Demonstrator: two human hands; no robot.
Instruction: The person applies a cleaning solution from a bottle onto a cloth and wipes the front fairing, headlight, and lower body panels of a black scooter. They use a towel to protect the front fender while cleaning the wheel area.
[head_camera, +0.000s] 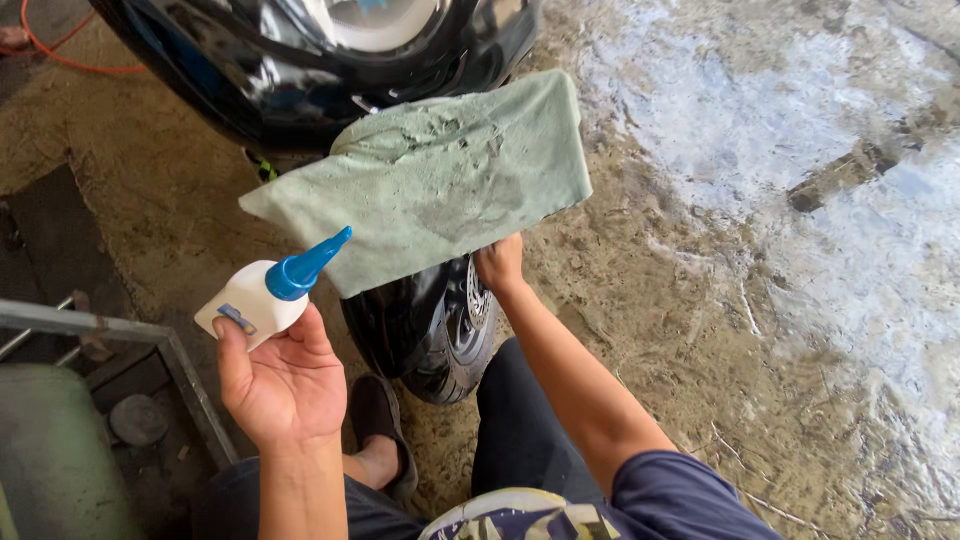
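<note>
Two hands busy in front of the scooter's front wheel (445, 330).
Left hand (285, 385): fingers curled shut around the base of a white squeeze bottle (250, 300), thumb on its side, blue nozzle (310, 265) tilted up toward the cloth, tip just short of it. Right hand (500, 265): fingers pinched on the lower edge of a green cloth (440, 180), spread flat above the wheel, covering the black bodywork (300, 70). Wet muddy ground (750, 250) right of the wheel.
</note>
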